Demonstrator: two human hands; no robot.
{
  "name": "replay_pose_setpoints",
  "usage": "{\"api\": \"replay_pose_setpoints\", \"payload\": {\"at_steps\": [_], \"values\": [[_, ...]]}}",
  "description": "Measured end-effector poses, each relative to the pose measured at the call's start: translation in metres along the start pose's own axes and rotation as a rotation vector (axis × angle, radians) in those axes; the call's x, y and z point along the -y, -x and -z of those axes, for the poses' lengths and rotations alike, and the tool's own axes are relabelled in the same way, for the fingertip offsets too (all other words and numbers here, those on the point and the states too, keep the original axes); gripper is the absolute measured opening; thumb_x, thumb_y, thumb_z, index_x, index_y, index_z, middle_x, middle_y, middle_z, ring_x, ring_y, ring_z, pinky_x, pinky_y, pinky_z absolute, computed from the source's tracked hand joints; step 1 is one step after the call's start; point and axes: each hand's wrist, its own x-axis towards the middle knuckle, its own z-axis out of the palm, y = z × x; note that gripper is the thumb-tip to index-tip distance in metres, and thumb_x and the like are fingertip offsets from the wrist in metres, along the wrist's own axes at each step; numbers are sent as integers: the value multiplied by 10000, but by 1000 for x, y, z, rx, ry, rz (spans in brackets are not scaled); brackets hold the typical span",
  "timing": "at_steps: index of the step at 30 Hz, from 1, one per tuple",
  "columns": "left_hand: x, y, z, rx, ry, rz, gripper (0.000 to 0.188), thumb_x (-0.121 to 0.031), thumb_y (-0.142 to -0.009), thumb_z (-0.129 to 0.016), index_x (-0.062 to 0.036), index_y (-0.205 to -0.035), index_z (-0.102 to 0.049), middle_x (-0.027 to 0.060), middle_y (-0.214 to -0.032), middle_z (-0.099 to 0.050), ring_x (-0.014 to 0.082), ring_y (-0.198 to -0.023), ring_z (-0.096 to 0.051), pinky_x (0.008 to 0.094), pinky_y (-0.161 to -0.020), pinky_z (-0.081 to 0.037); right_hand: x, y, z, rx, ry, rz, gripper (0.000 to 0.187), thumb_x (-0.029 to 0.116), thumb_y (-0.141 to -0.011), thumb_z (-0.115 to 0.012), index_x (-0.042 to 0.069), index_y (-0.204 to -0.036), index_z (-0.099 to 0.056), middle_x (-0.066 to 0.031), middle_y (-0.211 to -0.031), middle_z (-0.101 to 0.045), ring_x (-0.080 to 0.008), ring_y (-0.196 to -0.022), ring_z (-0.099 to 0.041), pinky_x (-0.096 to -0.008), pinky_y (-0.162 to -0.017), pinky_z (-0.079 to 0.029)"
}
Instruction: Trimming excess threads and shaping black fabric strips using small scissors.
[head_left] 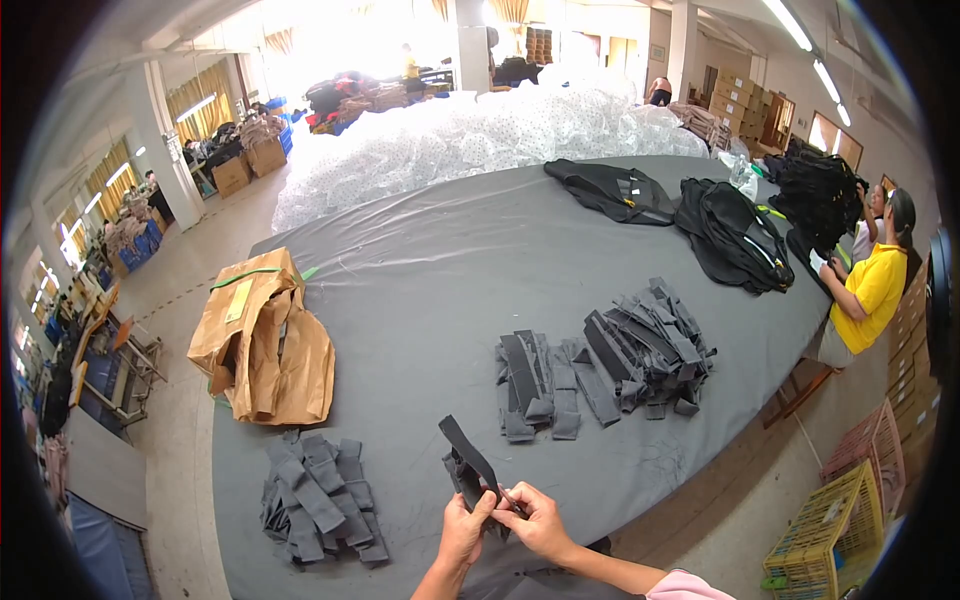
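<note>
My left hand [464,530] is closed around dark grey fabric strips [464,450], which stand up from the fingers with one strip bending away at the top. Beside it, my right hand [536,522] has its fingers pinched together against the strips' edge; a small dark piece shows there, too hidden to name. To the left of my hands lies a loose pile of grey fabric strips [318,498]. Farther off to the right are a small stack of strips [535,385] and a larger heap of strips [645,350].
The table has a grey cover [420,270]. On its left stands a crumpled brown paper bag [265,340]. Black bags [733,232] lie at the far right, near a person in yellow [875,285]. Clear plastic wrapping [480,135] is heaped behind. A yellow crate [825,525] sits lower right.
</note>
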Motion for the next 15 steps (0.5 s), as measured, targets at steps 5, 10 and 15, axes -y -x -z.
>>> {"api": "replay_pose_setpoints", "payload": {"at_steps": [5,10,15], "values": [[3,-2,0,18,5,6,378,-258,-874,-644,31,-1086,-524,114,-997,-620,181,-919,-602,310,-813,-492,-4,0,0,9,17,79,131,35,-807,-678,-4,-797,-554,5,-778,-493,-36,-678,-468,-204,-600,-412],[3,-2,4,-24,-50,-31,401,-265,-917,-574,52,-1155,-509,137,-1121,-599,183,-971,-587,328,-879,-454,-5,4,1,8,8,-28,137,43,-808,-679,5,-788,-549,12,-750,-503,-29,-648,-462,-208,-570,-401],[-2,5,5,-39,-5,-52,417,-278,-929,-550,53,-1175,-494,150,-1165,-578,184,-1022,-563,335,-912,-432,-3,15,-1,23,39,-52,136,59,-812,-680,14,-787,-554,26,-723,-502,-25,-627,-455,-203,-550,-385]]}}
